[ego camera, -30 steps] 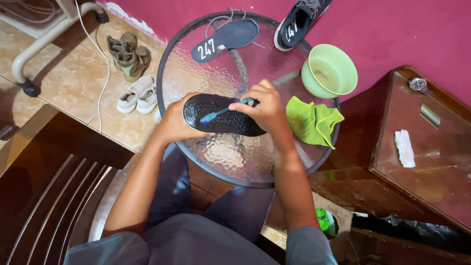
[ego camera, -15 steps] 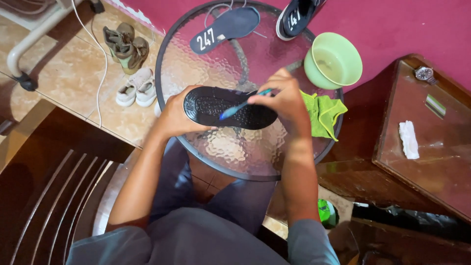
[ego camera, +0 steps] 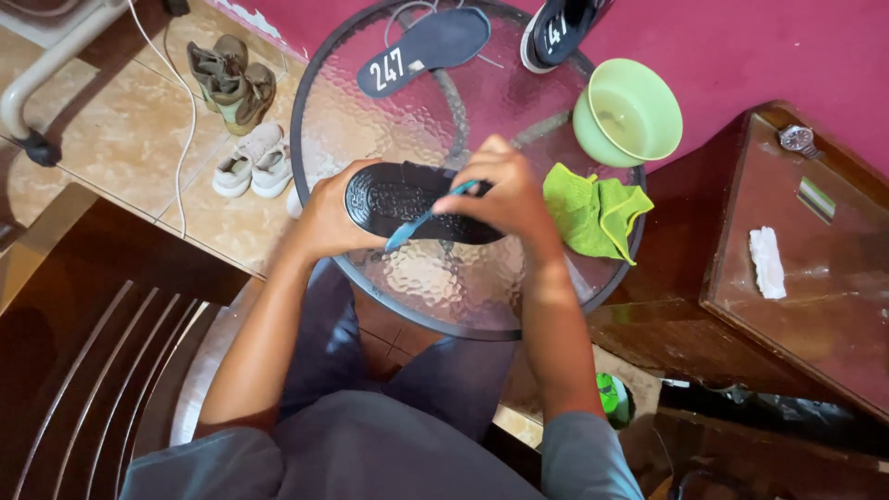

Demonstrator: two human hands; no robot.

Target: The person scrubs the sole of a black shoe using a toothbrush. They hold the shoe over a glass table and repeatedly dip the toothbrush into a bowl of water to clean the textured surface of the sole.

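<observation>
— Now the right hand (ego camera: 505, 194) has slid back toward the middle of the black shoe (ego camera: 417, 202). A moment ago it was out past the shoe's right end.

— Can you see the whole shoe?

— No. That hand covers part of its right side, and the left hand (ego camera: 326, 218) hides its left end. I only see the bumpy sole, turned up.

— What is the blue stick?

— A thin blue brush (ego camera: 424, 220). Its top is hidden inside the right fingers, so I can't see how long it is. The low tip rests on the sole.

— How do the hands sit?

— The left hand is curled tight around the left end of the shoe. The right hand is bent at the wrist, fingers pinched shut on the brush. Both arms reach up from the lap.

— Where is the shoe?

— Over the near part of the round glass table (ego camera: 435, 287), lying long ways from left to right. I can't tell which end is the toe.

— What else is cut off?

— Another shoe (ego camera: 556, 32) at the top edge. A dark insole (ego camera: 426, 48), a green bowl (ego camera: 628, 111) and a green cloth (ego camera: 593, 211) lie in full view.
</observation>
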